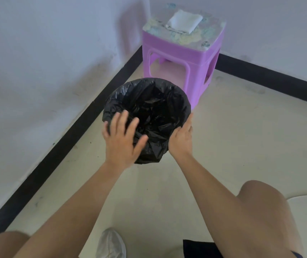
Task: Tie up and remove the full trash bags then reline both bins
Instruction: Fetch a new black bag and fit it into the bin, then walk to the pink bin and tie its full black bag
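A round bin stands on the floor near the room's corner, lined with a black trash bag whose edge is folded over the rim and hides the bin's wall. The bag's inside looks dark and crumpled. My left hand hovers over the near left rim with fingers spread, slightly blurred, holding nothing. My right hand lies flat against the bag on the near right side of the bin, fingers extended along the rim.
A purple plastic stool stands just behind the bin in the corner, with a folded white cloth on its top. White walls with a black skirting run left and behind. My knees and a shoe show below.
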Demonstrator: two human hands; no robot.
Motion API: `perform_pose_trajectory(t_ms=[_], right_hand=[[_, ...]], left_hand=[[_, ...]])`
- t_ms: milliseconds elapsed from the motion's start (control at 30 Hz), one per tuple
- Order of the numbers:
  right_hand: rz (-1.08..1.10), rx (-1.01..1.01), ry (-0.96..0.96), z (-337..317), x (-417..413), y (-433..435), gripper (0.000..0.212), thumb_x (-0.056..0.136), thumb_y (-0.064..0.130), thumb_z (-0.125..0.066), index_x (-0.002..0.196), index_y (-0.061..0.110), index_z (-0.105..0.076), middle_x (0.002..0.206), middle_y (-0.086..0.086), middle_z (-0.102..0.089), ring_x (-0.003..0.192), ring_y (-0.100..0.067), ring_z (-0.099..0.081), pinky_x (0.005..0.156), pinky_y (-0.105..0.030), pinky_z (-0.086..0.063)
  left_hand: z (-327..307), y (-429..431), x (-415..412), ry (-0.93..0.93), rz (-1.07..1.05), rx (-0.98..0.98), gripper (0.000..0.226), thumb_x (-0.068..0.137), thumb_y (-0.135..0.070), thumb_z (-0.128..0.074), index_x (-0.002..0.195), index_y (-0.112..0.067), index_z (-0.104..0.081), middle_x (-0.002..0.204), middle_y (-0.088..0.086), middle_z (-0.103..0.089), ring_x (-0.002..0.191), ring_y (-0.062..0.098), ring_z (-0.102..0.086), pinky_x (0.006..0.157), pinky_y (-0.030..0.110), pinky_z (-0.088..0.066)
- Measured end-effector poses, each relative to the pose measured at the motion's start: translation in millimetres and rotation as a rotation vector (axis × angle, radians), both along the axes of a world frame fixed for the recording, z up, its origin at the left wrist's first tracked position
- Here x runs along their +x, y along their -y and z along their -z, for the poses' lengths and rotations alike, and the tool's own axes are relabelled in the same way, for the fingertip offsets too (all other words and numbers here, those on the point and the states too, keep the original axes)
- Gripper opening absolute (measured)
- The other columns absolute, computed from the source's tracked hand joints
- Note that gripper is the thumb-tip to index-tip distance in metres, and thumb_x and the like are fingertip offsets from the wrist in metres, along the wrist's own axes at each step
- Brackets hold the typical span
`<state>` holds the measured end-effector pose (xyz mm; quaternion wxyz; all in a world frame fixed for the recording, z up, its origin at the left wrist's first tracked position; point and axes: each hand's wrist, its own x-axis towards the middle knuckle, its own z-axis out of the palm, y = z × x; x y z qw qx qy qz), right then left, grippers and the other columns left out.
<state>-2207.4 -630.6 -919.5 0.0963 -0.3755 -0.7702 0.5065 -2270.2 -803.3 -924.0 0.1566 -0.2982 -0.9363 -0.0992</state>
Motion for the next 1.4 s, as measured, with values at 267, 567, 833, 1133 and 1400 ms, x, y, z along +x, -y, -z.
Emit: perform_pose_trajectory(t_ms=[267,567,833,1133,1400], right_hand=[[-0.003,-0.099,-0.032,18.6,-30.6,-5.7,0.051,0.108,0.027,-0.027,0.156,0.019,-0.013,0.152,-0.002,-0.042,0.136,-0.026,-0.044,0.101,-0.022,-0.027],[-0.07,0.271,0.195,5.1,-31.2,-25.3,0.078,0.101,0.059,-0.026,0.159,0.015,0.001,0.165,-0.015,-0.008,0.147,-0.038,-0.024,0.118,-0.048,-0.024],[-0.264,0.873,0.197,-165.2,-45.3,-37.8,0.072,0.101,0.057,-0.025,0.16,0.02,-0.004,0.166,-0.018,0.0,0.151,-0.042,-0.005,0.122,-0.056,-0.007],[-0.366,1.16,0.085,-499.3,-68.0,-63.0,0.079,0.099,0.063,-0.025,0.16,0.02,0.0,0.165,-0.02,0.009,0.151,-0.044,0.004,0.122,-0.058,-0.001],[-0.164,1.223,-0.033,-842.0,-45.3,-109.6,0.077,0.101,0.061,-0.025,0.159,0.022,0.008,0.165,-0.017,0.014,0.152,-0.038,0.008,0.123,-0.053,0.001]], left_hand=[[32.1,18.5,-11.8,0.047,0.181,-0.317,0.046,0.069,-0.005,-0.081,0.11,-0.016,-0.06,0.087,0.002,-0.057,0.083,0.028,-0.054,0.097,0.042,-0.036],[-7.5,22.9,-23.1,0.068,0.224,-0.194,0.057,0.094,-0.043,-0.042,0.14,-0.01,-0.05,0.145,0.014,-0.049,0.136,0.033,-0.042,0.111,0.053,-0.033],[-193.6,26.1,-71.7,-0.027,-0.004,-0.256,0.064,0.101,-0.05,-0.016,0.155,-0.015,-0.023,0.161,0.021,-0.016,0.149,0.039,-0.016,0.115,0.064,-0.012],[-532.0,14.1,-121.6,-0.223,-0.028,-0.153,0.074,0.099,-0.062,-0.019,0.158,-0.019,-0.007,0.164,0.019,0.0,0.151,0.039,-0.001,0.116,0.065,-0.007],[-871.9,-32.1,-111.2,-0.369,-0.007,0.045,0.068,0.102,-0.055,-0.019,0.157,-0.015,-0.012,0.163,0.02,-0.01,0.15,0.037,-0.012,0.117,0.061,-0.015]])
